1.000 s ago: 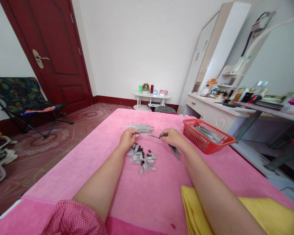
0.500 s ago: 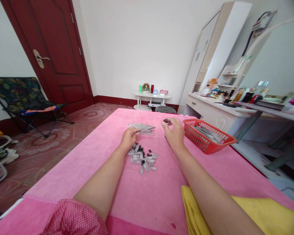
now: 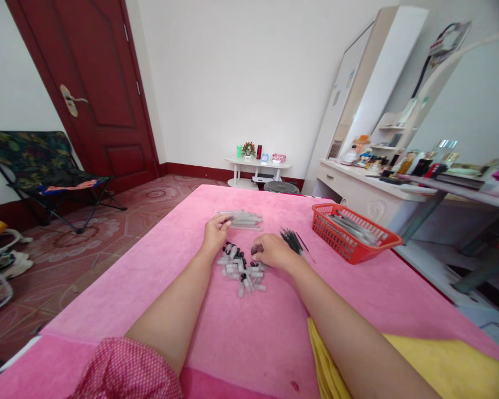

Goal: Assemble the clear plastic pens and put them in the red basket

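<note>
My left hand (image 3: 217,231) is closed in a pinch at the near left end of a row of thin clear tubes (image 3: 247,220), and a thin tube seems to be between its fingertips. Just right of it, my right hand (image 3: 270,250) reaches down over the pile's right edge with curled fingers; what they pinch is hidden. Below the hands lies a loose pile of small translucent caps (image 3: 233,267) with small black plugs (image 3: 228,247) among them. A bundle of thin black-ended sticks (image 3: 290,239) rests beyond my right hand.
To the right stands a red plastic basket (image 3: 336,237) with long grey sticks in it. A folded yellow cloth (image 3: 436,363) lies at the front right on the pink tablecloth (image 3: 249,343). Beyond the table are a folding chair (image 3: 45,166) and a dressing table (image 3: 370,185).
My right hand has come down and left from beside the basket to the cap pile, uncovering the black-ended sticks. My left hand has shifted slightly left; the dark-tipped stick at its fingers no longer shows.
</note>
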Available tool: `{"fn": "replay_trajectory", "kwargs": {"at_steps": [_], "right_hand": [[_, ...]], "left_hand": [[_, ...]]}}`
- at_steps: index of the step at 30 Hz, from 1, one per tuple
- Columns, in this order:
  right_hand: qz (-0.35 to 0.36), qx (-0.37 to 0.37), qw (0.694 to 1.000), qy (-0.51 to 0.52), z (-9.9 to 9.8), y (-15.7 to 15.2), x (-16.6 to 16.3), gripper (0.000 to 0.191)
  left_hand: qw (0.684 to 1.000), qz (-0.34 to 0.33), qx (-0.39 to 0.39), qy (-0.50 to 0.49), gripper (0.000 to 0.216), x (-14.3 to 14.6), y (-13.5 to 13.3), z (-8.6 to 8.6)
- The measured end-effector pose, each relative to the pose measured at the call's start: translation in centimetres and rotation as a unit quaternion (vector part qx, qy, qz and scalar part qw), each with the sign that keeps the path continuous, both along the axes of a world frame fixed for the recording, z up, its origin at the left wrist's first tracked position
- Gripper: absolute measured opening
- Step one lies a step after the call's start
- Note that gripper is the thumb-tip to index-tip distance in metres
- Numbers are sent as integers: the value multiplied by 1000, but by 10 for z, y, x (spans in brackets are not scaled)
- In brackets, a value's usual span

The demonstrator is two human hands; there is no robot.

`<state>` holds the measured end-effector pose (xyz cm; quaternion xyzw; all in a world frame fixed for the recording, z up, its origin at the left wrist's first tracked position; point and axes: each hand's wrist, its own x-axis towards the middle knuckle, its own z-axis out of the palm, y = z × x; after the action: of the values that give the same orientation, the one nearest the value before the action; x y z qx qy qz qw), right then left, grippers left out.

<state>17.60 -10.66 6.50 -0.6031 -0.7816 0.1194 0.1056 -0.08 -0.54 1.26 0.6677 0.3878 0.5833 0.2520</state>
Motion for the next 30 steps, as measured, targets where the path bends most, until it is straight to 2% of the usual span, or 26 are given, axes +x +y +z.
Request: {"fn": "replay_trajectory", "kwargs": {"at_steps": [3,6,10,15,30], "right_hand": [[-5,7,1000,11,-2,4,1,14],[-57,66,993,81,-4,13,8,18],[-123,151,951,240,-7,24,20,26],[-128,150,904,379,-11,29,26,18],[-103,169,904,379,-16,31,23,18]], "left_hand": [[996,0,38,79,25,0,-1,-2],[985,3,74,153,27,0,-3,-1],[972,4,96,214,28,2,-8,3],[963,-8,114,245,27,4,-14,8],[945,-23,157,284,27,8,-20,12]]}}
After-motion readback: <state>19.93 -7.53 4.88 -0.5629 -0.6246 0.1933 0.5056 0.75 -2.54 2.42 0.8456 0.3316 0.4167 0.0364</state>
